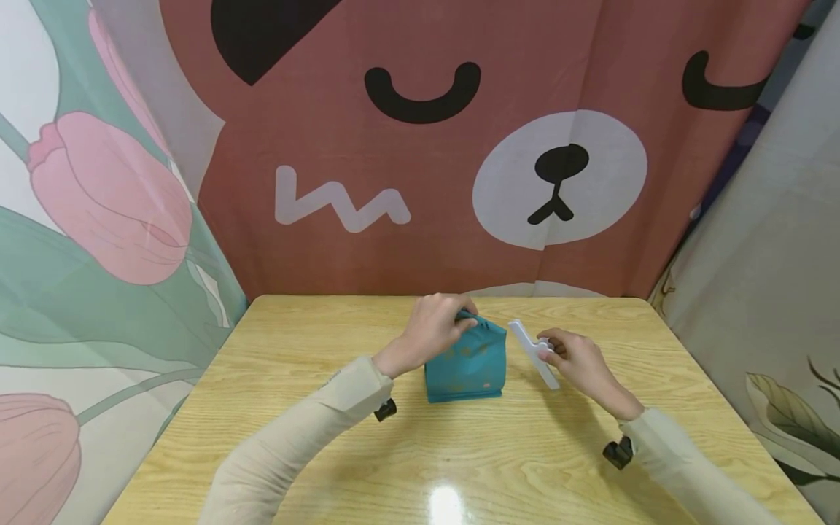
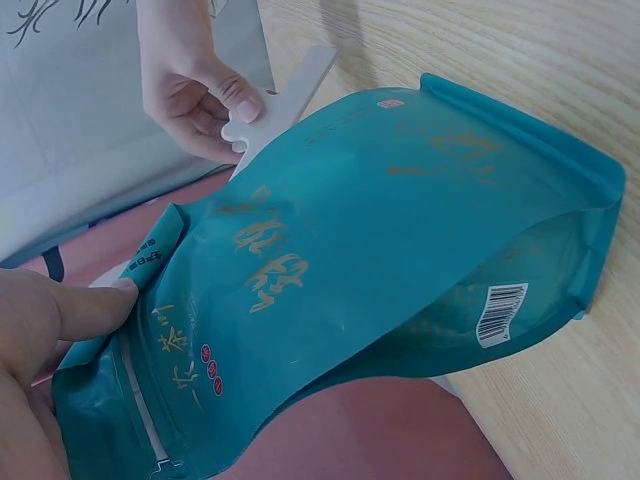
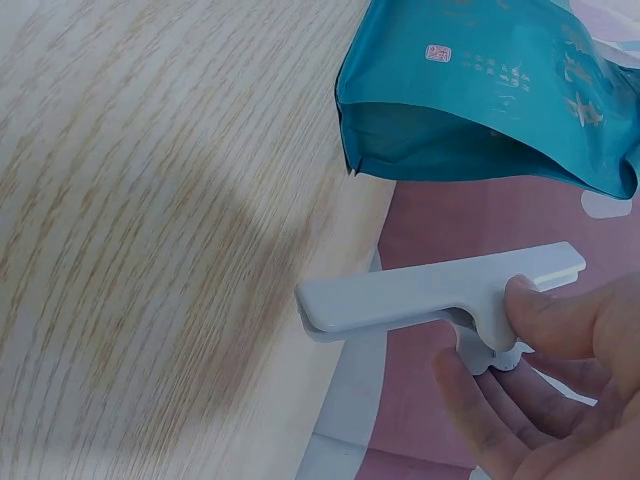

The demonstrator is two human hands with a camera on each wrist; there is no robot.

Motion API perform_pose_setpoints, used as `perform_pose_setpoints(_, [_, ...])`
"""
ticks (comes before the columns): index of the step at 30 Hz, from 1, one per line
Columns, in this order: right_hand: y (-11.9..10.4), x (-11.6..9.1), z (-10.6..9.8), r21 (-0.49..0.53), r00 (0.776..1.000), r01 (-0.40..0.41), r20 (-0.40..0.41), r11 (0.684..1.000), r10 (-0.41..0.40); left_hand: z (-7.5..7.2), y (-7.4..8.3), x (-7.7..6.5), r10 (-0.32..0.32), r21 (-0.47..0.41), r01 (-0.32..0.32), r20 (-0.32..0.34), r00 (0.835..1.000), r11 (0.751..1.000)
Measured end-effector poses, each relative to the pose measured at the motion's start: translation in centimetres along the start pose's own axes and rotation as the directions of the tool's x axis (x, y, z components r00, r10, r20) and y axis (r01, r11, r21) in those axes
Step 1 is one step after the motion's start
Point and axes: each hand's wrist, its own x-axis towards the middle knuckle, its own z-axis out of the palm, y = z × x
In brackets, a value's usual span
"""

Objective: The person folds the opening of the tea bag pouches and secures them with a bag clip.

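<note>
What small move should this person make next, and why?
I'd probably move the white clip in the right hand toward the folded top of the teal bag: the left hand grips that fold, while the clip is apart from the bag, to its right in the head view.

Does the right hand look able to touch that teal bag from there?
Probably yes: the right hand is close, and only the clip it holds lies between it and the bag. The left hand grips the top, leaving the nearer side free.

We pinch a white clip [image 3: 420,292] by its handle in our right hand [image 3: 575,440], apart from a teal bag [image 3: 490,95] near the wood-grain desk [image 3: 150,220].
</note>
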Motion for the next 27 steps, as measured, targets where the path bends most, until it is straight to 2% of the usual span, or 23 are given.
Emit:
perform_pose_setpoints(13, [-0.32,-0.04,0.06,0.002,0.997,0.035,-0.063,0.999,-0.034,0.07,0.01,0.01,0.004,0.004,-0.004,-0.009,1.0,1.0])
perform_pose_setpoints(27, [-0.82,-0.07,-0.15,0.017,0.995,0.042,-0.095,0.999,-0.041,-0.01,0.1,0.0,0.005,0.006,-0.004,-0.012,1.0,1.0])
